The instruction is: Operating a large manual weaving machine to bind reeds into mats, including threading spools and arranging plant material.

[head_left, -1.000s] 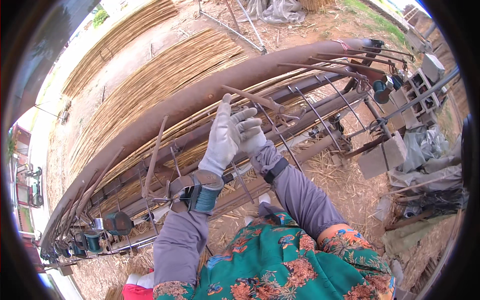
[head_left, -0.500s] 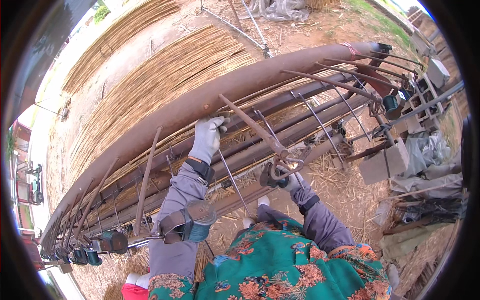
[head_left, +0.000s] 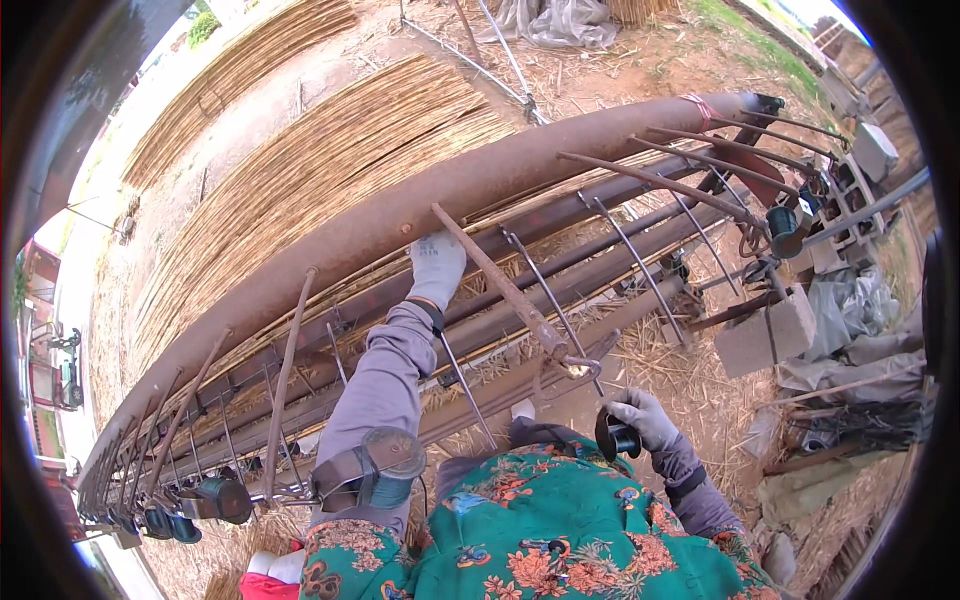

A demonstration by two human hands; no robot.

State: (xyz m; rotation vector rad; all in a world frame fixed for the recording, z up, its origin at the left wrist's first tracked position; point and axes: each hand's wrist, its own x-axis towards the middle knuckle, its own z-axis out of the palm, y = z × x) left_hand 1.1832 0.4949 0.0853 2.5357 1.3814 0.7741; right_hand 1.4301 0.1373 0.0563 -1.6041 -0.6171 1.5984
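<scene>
In a pale work glove, my left hand (head_left: 437, 268) reaches beneath the long rusty pipe (head_left: 520, 150), beside a rusty rod (head_left: 485, 248) that slants down from it. Its fingers are hidden below the pipe, so whether they grip anything does not show. My right hand (head_left: 645, 418), also gloved, is closed around a dark twine spool (head_left: 622, 440) in a metal holder, close to my green floral top. A metal loop (head_left: 572, 368) at the slanting rod's end is left of that hand. Another twine spool (head_left: 392, 470) hangs over my left forearm.
Straight reed stalks (head_left: 320, 160) lie in a wide mat beyond the pipe. More rods, spools and thin metal bars line the frame (head_left: 600, 255). A concrete block (head_left: 765, 332) hangs at the right, near plastic sheeting (head_left: 850, 310). Straw litters the ground.
My right hand has pulled the spool right and toward me, away from the rod's loop. My left hand has shifted slightly right, its fingers passing under the pipe.
</scene>
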